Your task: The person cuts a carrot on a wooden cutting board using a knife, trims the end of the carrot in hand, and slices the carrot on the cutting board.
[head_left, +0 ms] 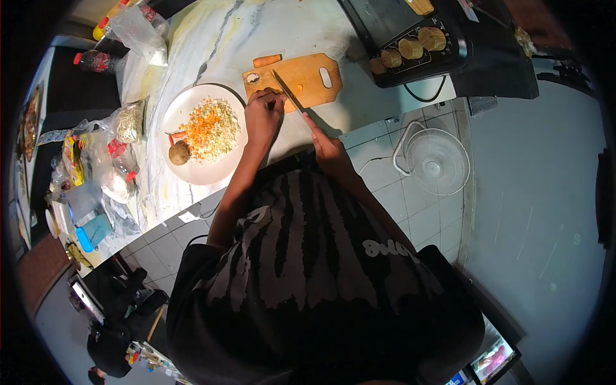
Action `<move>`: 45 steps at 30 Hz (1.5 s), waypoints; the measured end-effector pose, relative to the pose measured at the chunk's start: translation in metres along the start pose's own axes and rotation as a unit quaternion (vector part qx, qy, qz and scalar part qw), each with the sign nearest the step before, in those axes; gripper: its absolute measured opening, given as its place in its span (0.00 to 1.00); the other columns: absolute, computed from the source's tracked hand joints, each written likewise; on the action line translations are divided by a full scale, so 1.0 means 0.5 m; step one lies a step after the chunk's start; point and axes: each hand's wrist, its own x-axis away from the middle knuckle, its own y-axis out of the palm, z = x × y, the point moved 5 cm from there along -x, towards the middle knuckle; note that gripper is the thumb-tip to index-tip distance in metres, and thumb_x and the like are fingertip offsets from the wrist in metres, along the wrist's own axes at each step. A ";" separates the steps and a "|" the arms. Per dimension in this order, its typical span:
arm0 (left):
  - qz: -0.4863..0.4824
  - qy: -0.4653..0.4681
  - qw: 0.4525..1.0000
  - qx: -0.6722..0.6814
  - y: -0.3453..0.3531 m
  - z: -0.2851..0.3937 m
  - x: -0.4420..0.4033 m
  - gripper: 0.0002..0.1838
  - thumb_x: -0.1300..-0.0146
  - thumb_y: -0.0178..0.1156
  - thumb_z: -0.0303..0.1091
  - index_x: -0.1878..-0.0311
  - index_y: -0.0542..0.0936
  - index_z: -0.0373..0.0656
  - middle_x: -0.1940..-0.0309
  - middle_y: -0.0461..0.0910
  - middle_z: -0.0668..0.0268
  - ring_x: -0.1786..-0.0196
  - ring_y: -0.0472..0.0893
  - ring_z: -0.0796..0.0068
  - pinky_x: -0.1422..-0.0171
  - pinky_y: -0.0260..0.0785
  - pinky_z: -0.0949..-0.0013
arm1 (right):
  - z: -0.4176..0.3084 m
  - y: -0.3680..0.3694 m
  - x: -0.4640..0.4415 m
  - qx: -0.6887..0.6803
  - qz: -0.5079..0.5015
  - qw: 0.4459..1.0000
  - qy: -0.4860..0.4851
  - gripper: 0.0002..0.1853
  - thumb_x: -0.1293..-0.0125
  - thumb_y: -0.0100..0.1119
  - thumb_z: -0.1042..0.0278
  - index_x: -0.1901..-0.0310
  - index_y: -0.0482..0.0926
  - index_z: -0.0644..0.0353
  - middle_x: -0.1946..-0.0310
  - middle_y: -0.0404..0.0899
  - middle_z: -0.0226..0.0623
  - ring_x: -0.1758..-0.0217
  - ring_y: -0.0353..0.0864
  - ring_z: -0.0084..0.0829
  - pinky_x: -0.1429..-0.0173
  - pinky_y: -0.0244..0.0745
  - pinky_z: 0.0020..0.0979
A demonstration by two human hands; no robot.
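My right hand [328, 149] grips a knife [289, 91], its blade slanting over the wooden cutting board [314, 70]. At the board's near edge, my left hand [262, 119] is closed with the fingertips bent down; whatever they hold is hidden. A small orange piece [299, 86] lies on the board beside the blade, and a whitish patch [252, 77] shows at its left end. Just beyond the board rests a carrot piece [267, 61]. Left of my left hand, a large white plate [192, 176] bears diced orange and pale bits [215, 128], a round brown potato [179, 153] and red chillies [175, 136].
A black electric appliance [417, 64] with several round knobs stands at the back right. Bottles [99, 62], a plastic bag [138, 35] and packets [130, 122] crowd the left side. A white fan [436, 162] stands on the tiled floor. Another person [109, 346] is at lower left.
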 end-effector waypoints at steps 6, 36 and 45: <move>-0.011 -0.018 1.000 0.021 0.001 -0.001 -0.002 0.06 0.40 0.71 0.30 0.62 0.89 0.40 0.65 0.86 0.59 0.59 0.82 0.57 0.53 0.75 0.59 | -0.008 -0.005 -0.001 -0.013 -0.022 0.999 0.036 0.24 0.21 0.40 0.71 0.26 0.68 0.54 0.38 0.76 0.56 0.35 0.77 0.56 0.31 0.72 0.43; -0.023 -0.061 0.998 0.020 0.004 -0.010 -0.002 0.07 0.41 0.71 0.29 0.61 0.89 0.38 0.62 0.87 0.58 0.56 0.84 0.57 0.52 0.76 0.60 | -0.001 0.006 -0.007 0.075 -0.077 0.992 0.072 0.26 0.23 0.41 0.73 0.25 0.66 0.59 0.44 0.80 0.51 0.50 0.83 0.50 0.44 0.77 0.40; -0.014 -0.031 0.999 -0.035 -0.001 0.000 -0.002 0.06 0.44 0.70 0.28 0.64 0.87 0.36 0.64 0.87 0.58 0.58 0.83 0.56 0.52 0.76 0.59 | 0.005 0.013 0.012 0.208 0.082 0.969 -0.108 0.32 0.32 0.53 0.79 0.27 0.71 0.48 0.81 0.75 0.45 0.79 0.79 0.44 0.68 0.79 0.43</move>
